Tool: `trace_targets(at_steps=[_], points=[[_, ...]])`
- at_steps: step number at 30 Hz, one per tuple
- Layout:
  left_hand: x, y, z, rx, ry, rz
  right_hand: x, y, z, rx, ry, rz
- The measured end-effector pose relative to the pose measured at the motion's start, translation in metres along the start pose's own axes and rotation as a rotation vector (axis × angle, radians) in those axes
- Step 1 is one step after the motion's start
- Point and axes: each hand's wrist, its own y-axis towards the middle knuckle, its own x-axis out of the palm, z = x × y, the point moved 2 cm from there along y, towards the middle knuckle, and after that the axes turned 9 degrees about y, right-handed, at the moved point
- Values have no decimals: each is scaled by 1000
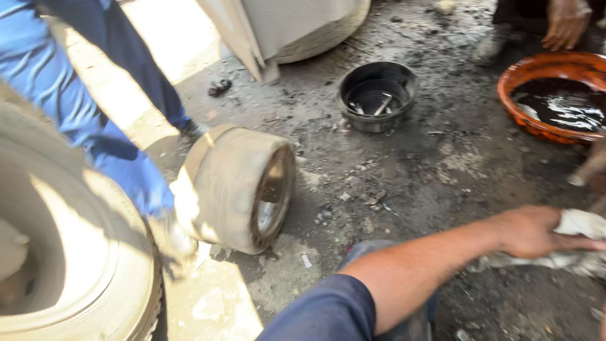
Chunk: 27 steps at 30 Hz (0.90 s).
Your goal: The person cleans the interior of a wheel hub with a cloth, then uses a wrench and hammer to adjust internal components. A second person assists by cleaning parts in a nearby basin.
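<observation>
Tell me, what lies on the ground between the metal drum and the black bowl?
In the head view, only dirty, oil-stained ground with small debris lies between the metal drum and the black bowl.

The person is wearing a dark navy short sleeve (328, 309), which is ending near the elbow, well to the left of the white cloth (584, 222). From there the forearm is running bare to the ungloved right hand (527, 230) just beside the cloth. Faded blue-grey trousers (372, 249) are showing at a knee, left of the cloth.
</observation>
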Motion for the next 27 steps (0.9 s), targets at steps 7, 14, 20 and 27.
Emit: trace_targets(at_steps=[7, 14, 20, 27], points=[[-13, -10, 28, -57, -236, 86, -36, -51, -83, -89, -215, -8], [-18, -10, 41, 65, -191, 47, -108, -36, -127, 180, -95, -252], [-32, -29, 37, 64, -189, 43, -97, -37, -106, 234, -13, -309], [-29, -23, 31, 99, -201, 35, -122, -18, -99, 344, 33, -343]])
